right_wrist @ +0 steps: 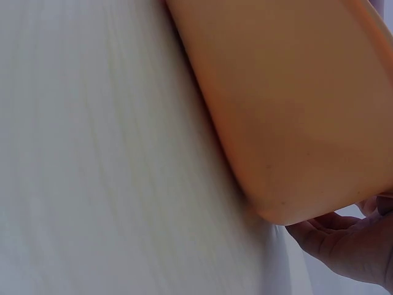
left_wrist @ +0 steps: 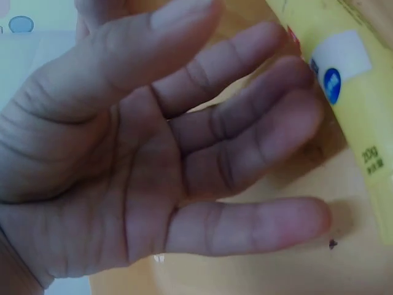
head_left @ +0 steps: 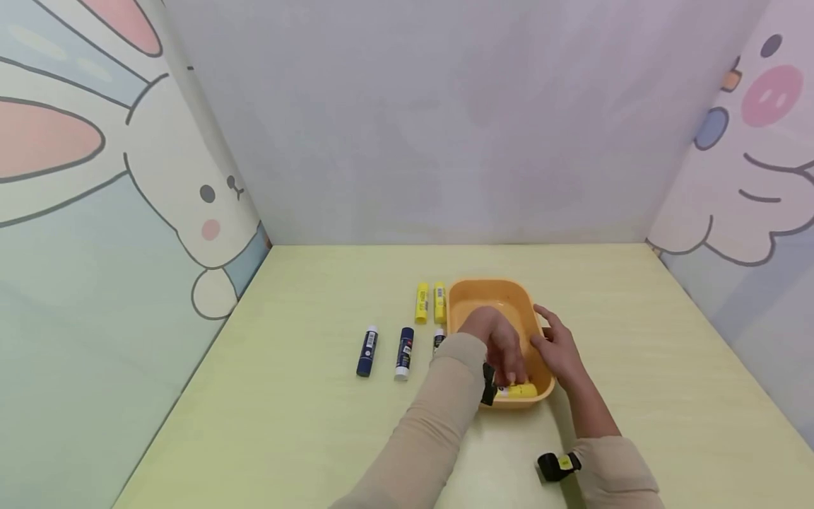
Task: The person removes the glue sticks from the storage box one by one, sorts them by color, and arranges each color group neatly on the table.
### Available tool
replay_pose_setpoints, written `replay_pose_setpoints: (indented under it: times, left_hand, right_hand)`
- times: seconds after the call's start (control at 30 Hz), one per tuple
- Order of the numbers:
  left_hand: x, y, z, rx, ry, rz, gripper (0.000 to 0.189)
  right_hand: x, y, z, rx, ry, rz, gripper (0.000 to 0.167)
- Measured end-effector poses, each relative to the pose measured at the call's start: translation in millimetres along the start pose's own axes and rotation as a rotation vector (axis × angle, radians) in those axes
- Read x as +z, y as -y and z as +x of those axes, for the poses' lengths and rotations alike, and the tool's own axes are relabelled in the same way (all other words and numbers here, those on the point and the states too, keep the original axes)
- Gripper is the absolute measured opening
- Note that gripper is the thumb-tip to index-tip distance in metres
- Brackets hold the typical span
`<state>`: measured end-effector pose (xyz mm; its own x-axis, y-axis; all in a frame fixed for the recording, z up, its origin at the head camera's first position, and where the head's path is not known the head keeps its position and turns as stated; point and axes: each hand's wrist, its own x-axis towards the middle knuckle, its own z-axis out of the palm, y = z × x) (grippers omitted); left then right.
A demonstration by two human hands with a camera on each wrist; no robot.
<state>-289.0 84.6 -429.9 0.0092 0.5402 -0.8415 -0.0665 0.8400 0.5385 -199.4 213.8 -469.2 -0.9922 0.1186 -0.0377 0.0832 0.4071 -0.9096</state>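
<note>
My left hand reaches down inside an orange plastic basin. Its fingers are loosely bent and hold nothing, with the tips close to a yellow glue stick lying at the basin's near end. In the left wrist view the palm and spread fingers show beside that glue stick; whether the fingertips touch it I cannot tell. My right hand grips the basin's right rim, thumb at the edge. The right wrist view shows the basin's outer wall and part of the right hand by its far corner.
Left of the basin, two yellow glue sticks lie side by side. Nearer are dark blue glue sticks with white ends, and another is partly hidden by the left arm. Walls border the pale table.
</note>
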Motion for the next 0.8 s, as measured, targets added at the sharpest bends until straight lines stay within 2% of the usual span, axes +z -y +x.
replay_pose_setpoints:
  times: [0.1,0.23,0.33,0.53,0.7,0.8]
  left_hand:
    - [0.4,0.9,-4.7,-0.04,-0.014,-0.047,0.022]
    - [1.9,2.7,-5.2,-0.031,0.006,-0.079,0.023]
    - [2.7,4.0,-3.8,-0.011,0.016,-0.064,0.023]
    - [3.2,2.6,-3.6,-0.034,-0.04,-0.015,0.024]
    - [4.5,1.7,-1.8,-0.018,0.022,-0.025,0.028]
    - [5.1,3.5,-0.5,-0.025,0.023,-0.025,0.028]
  right_hand:
    - [-0.1,0.1,1.8,0.003,0.004,-0.004,0.058]
    - [-0.2,-1.9,2.0,0.003,0.0,-0.003,0.058]
    - [0.5,-2.8,1.0,0.003,-0.007,-0.001,0.058]
    - [0.4,-1.4,0.4,-0.011,-0.038,-0.014,0.056]
    - [-2.2,0.4,-2.0,0.003,-0.062,-0.012,0.055]
    - [-2.8,0.6,-3.4,0.016,-0.065,-0.009,0.055]
